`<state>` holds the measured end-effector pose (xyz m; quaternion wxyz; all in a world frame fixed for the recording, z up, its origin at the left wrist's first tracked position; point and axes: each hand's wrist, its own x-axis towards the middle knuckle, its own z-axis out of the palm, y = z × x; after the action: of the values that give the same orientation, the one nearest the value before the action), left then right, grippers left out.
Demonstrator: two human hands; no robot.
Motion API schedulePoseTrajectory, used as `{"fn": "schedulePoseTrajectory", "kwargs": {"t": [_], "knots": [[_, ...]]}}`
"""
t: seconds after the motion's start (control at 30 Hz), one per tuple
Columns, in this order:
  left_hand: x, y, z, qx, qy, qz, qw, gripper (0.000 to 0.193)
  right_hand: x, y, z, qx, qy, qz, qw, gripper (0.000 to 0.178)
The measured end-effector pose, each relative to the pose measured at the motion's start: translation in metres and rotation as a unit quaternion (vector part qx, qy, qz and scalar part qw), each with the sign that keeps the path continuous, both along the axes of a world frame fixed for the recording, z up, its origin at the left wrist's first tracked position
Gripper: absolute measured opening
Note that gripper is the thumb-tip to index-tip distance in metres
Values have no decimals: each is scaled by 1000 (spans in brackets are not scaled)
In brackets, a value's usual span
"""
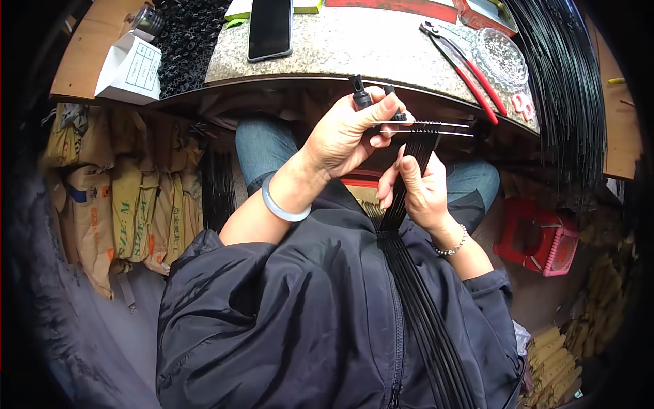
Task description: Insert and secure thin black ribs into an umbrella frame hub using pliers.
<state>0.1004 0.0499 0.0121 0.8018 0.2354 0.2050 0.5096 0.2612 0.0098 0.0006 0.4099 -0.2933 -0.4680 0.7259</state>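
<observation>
My left hand is closed round a black plastic tool with two thin metal rods reaching to the right. Along the rods, the upper ends of several thin black strands sit side by side; whether they are threaded on is too small to tell. Just below, my right hand pinches these strands between thumb and fingers. The strands run down over my dark jacket to the lower edge of the view. My palms hide part of the tool and of the bundle.
On the speckled tabletop lie a phone, red-handled pliers, a glass dish and a small pink item. Small black parts and a white box are left. Black strands hang right, above a red basket.
</observation>
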Motion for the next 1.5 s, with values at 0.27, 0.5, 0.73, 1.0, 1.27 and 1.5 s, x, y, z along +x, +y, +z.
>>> {"fn": "schedulePoseTrajectory", "kwargs": {"t": [0.27,0.5,0.73,1.0,1.27,1.5], "knots": [[2,0,7,-16,83,20,996,20,-1,1,3,1,-5,-7,1000,35],[5,-1,9,14,109,40,993,20,-1,3,3,6,7,3,1000,39],[5,-1,9,48,113,33,992,25,1,3,0,-3,11,5,1000,40],[6,-2,12,50,127,48,990,21,2,3,0,-4,4,7,1000,39],[-2,-18,-5,80,47,-4,996,64,3,4,2,-26,17,-1,1000,36],[5,-23,-8,77,54,48,994,58,2,5,1,-27,13,25,999,35]]}}
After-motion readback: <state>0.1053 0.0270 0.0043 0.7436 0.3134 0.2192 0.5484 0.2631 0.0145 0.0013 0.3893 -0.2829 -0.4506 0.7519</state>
